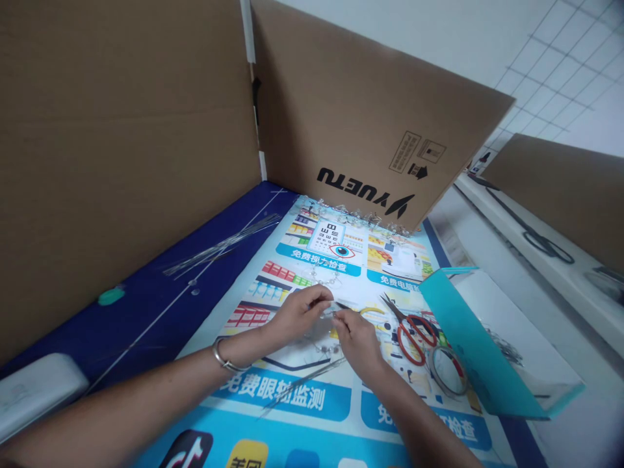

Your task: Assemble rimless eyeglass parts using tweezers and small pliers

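Right now my left hand (305, 313) has its grip pinched closed at the edge of the clear beadwork (327, 312), and my right hand (358, 341) is closed just beside it; I can't tell exactly what its fingers have hold of. Just beyond the right grip is a yellow-handled tool (372, 311). To its right, scissors (414, 330) lie open, the tape (447, 372) near them, then a teal box (480, 351). Nearer me than both grips, thin wires (301, 385) lie on the surface (273, 437).
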Action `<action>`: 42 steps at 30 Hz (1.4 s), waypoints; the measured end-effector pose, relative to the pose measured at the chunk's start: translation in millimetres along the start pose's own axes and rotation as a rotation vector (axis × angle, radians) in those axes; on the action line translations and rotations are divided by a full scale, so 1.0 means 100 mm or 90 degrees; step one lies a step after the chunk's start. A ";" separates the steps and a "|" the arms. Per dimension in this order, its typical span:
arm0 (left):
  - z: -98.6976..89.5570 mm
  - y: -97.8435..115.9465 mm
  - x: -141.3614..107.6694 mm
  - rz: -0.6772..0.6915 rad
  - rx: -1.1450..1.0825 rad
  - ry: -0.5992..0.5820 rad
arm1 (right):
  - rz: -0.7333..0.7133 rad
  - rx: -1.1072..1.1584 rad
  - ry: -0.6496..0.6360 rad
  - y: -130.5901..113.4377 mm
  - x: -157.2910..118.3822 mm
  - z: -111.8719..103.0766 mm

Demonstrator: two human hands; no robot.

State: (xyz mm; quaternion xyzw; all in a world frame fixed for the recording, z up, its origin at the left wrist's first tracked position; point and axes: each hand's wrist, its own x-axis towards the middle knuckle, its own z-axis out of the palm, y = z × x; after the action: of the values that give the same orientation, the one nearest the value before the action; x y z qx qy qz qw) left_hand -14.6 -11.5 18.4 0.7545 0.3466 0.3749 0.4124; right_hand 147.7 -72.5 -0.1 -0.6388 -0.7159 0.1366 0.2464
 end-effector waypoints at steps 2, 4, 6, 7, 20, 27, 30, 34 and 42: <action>0.00 -0.01 0.00 0.003 0.013 0.025 | -0.008 0.001 0.001 0.00 0.00 0.00; 0.01 -0.02 0.00 0.006 0.034 0.035 | -0.014 -0.004 -0.001 -0.01 -0.01 0.01; 0.01 -0.03 0.00 0.015 0.057 0.038 | -0.010 -0.010 -0.001 -0.03 -0.01 0.01; 0.01 -0.03 -0.01 0.020 0.066 0.040 | 0.001 -0.010 -0.002 -0.04 0.00 0.01; 0.03 -0.07 -0.01 0.036 0.089 0.017 | 0.062 0.005 -0.040 -0.11 0.02 -0.03; 0.03 -0.07 -0.01 0.037 0.052 -0.004 | 0.053 0.025 -0.053 -0.13 0.03 -0.06; 0.03 -0.06 -0.01 0.021 0.026 0.000 | 0.057 0.047 -0.055 -0.13 0.03 -0.06; 0.01 -0.03 0.00 0.022 0.000 0.018 | 0.071 0.059 -0.053 -0.12 0.03 -0.04; 0.01 -0.02 -0.03 0.009 -0.029 0.041 | 0.030 0.062 -0.033 -0.11 0.00 -0.01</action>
State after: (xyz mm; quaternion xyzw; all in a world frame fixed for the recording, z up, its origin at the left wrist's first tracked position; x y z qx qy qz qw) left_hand -15.3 -13.6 15.5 0.7351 0.3459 0.4093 0.4153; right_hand 138.5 -74.6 6.4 -0.6393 -0.6990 0.1934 0.2554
